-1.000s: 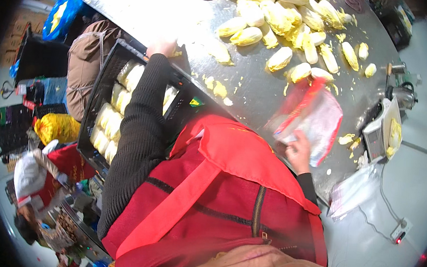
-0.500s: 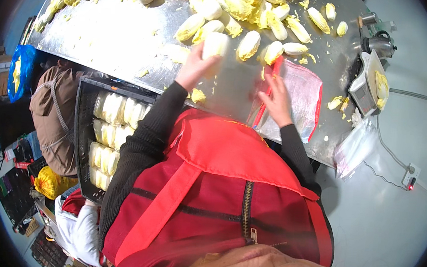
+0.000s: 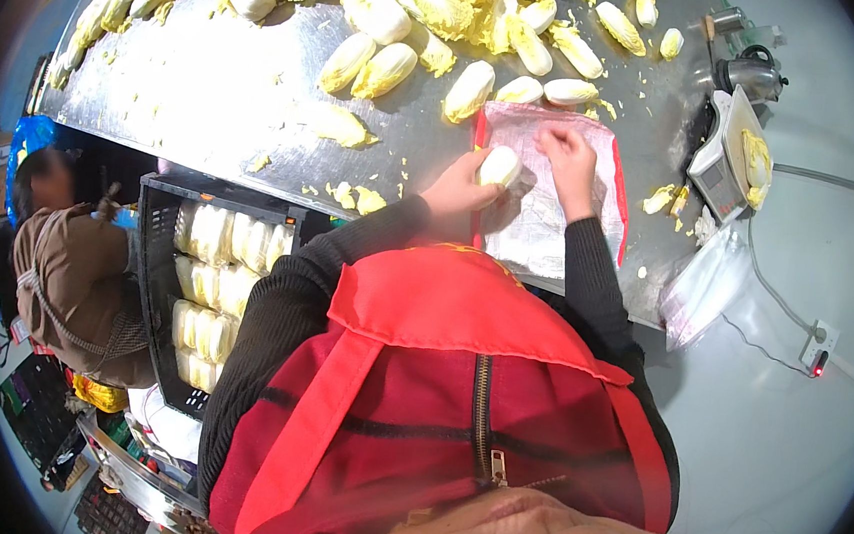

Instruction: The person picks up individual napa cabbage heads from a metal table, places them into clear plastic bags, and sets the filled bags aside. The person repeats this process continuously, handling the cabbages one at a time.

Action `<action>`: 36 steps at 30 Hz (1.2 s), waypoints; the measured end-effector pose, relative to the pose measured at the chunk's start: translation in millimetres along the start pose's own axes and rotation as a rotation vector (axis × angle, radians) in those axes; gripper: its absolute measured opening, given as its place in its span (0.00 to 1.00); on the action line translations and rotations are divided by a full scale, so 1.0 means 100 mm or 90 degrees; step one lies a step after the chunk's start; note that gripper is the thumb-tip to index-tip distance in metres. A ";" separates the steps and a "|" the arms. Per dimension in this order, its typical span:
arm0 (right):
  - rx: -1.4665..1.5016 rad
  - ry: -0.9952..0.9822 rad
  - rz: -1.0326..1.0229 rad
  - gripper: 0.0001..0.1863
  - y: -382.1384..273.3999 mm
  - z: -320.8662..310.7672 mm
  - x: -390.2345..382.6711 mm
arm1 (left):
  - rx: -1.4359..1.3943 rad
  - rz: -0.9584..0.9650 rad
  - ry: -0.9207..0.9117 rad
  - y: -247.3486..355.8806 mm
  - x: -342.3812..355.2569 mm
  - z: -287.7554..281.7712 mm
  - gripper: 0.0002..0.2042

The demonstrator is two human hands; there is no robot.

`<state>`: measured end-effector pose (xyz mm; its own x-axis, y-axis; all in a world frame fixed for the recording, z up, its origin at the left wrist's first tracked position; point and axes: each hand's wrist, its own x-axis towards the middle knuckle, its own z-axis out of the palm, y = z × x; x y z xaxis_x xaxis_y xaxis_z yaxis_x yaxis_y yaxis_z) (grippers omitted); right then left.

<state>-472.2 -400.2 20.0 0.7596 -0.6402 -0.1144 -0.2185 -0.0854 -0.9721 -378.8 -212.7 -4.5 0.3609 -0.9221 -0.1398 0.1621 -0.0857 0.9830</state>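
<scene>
My left hand is closed around a small napa cabbage, its white base end pointing right. The cabbage is over the left part of a pale pink mesh sheet with red borders, which lies flat at the near edge of the metal table. Above the same sheet is my right hand, its fingers curled in and slightly blurred; whether anything is in them cannot be made out. Just beyond the sheet lie several loose napa cabbages, with a large pile farther back.
A scale with a cabbage on it and a metal kettle stand at the right. Plastic bags hang off the table's right edge. At left, a black crate holds packed cabbages; beside it is another person. Leaf scraps litter the table.
My left hand has carried the cabbage right and nearer, over the sheet. The sheet's left border has moved left, leaving it spread wider. My right hand's fingers have curled. The other person's head has come into view.
</scene>
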 end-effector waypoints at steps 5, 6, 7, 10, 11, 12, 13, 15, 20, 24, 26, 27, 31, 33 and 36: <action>-0.392 -0.149 0.078 0.34 -0.59 0.78 0.75 | 0.241 0.010 0.012 -0.11 -0.01 0.11 0.29; -0.499 -0.170 0.075 0.38 -0.60 0.94 0.84 | 0.287 0.004 0.029 -0.08 -0.02 0.13 0.30; -0.574 -0.194 0.079 0.40 -0.62 1.08 0.88 | 0.272 0.077 0.043 -0.13 0.00 0.15 0.31; -0.680 -0.179 0.062 0.46 -0.57 1.25 0.88 | 0.305 0.097 0.033 -0.08 -0.02 0.15 0.31; -0.589 -0.177 0.086 0.48 -0.54 1.19 0.87 | 0.314 0.093 0.026 -0.02 -0.04 0.16 0.31; -0.470 -0.158 0.034 0.48 -0.48 1.11 0.87 | 0.328 0.066 0.041 0.09 -0.05 0.17 0.30; -0.351 -0.140 -0.016 0.47 -0.38 1.01 0.84 | 0.342 0.037 0.055 0.19 -0.07 0.20 0.30; -0.177 -0.115 -0.019 0.46 -0.49 0.68 0.66 | 0.429 0.031 0.092 0.16 -0.10 0.21 0.35; 0.050 -0.004 -0.059 0.38 0.09 -0.40 0.32 | 0.541 0.060 0.043 0.32 0.04 -0.01 0.31; -0.064 0.123 -0.054 0.38 0.82 -0.62 -0.03 | 0.443 0.005 0.028 0.28 0.23 -0.13 0.25; -0.054 0.132 -0.005 0.38 0.85 -0.58 -0.09 | 0.233 -0.015 0.060 0.38 0.32 0.02 0.25; -0.104 0.119 0.007 0.38 0.78 -0.56 -0.07 | 0.282 0.066 0.127 0.18 0.42 0.08 0.24; -0.192 0.131 -0.010 0.36 0.42 -0.43 0.03 | 0.246 0.099 0.257 -0.01 0.77 0.39 0.24; -0.182 0.159 -0.046 0.37 0.39 -0.27 0.06 | 0.379 0.028 0.332 0.02 0.81 0.49 0.24; -0.243 0.106 -0.054 0.35 0.33 -0.10 -0.05 | 0.467 -0.009 0.369 -0.07 0.80 0.48 0.27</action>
<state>-489.1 -407.2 -9.3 0.6827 -0.7301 0.0278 -0.3944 -0.4003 -0.8271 -395.5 -303.9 -17.1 0.7969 -0.6041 0.0038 -0.3786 -0.4945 0.7824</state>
